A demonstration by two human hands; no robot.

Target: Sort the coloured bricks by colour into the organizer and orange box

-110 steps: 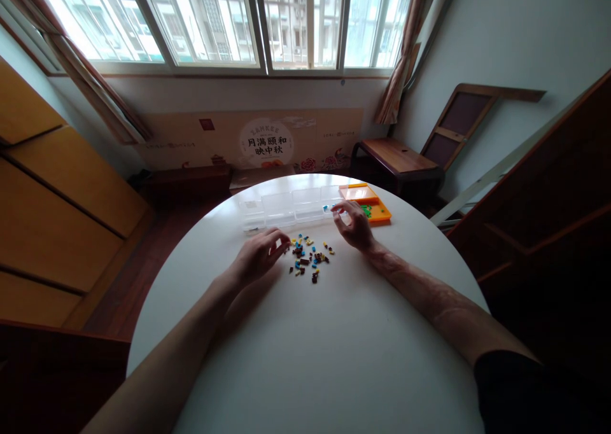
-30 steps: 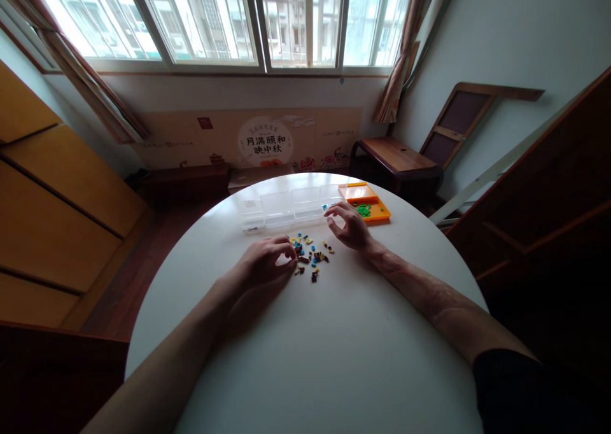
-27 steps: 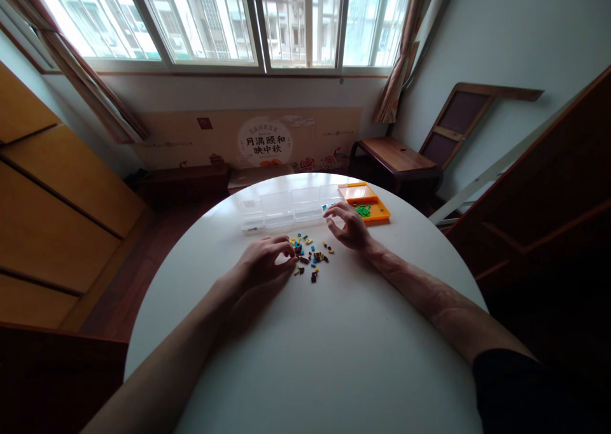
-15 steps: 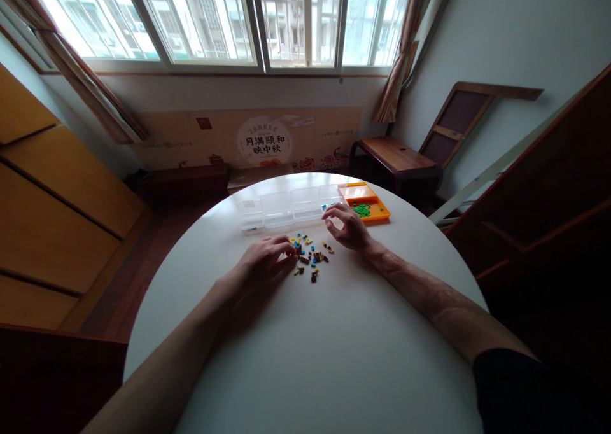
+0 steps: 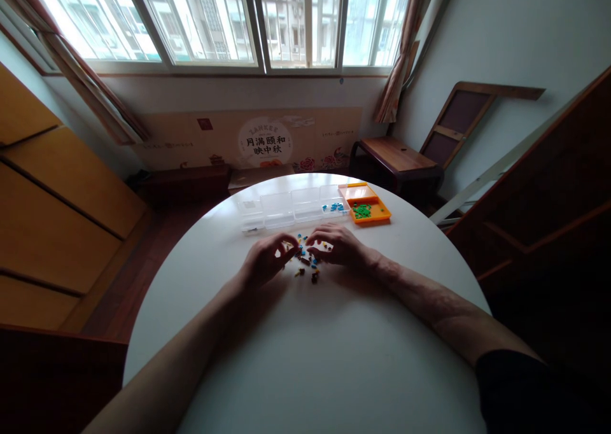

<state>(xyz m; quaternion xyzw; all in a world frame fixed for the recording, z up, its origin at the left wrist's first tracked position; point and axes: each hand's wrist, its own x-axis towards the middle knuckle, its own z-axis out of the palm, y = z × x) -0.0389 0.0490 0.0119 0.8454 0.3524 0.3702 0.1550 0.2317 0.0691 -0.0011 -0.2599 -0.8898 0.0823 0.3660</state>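
Note:
A small pile of tiny blue, yellow and dark brown pieces [image 5: 305, 263] lies on the round white table [image 5: 324, 357]. My left hand [image 5: 265, 261] rests at the pile's left edge, thumb and forefinger curled into a pinch; what they hold is too small to make out. My right hand [image 5: 340, 249] lies over the pile's right side, its fingers stretched down onto the pieces. Behind the pile stands a clear compartment box [image 5: 286, 208], with blue pieces [image 5: 333, 207] in its right-hand cell.
An orange tray [image 5: 377, 214] with green pieces [image 5: 361, 211] sits right of the clear box. Beyond the table are a low wooden stool [image 5: 396, 160], a printed board under the window and wooden panels on both sides.
My right hand has moved from the clear box's right end down and left onto the pile. My left hand has stayed at the pile's left edge, still pinched.

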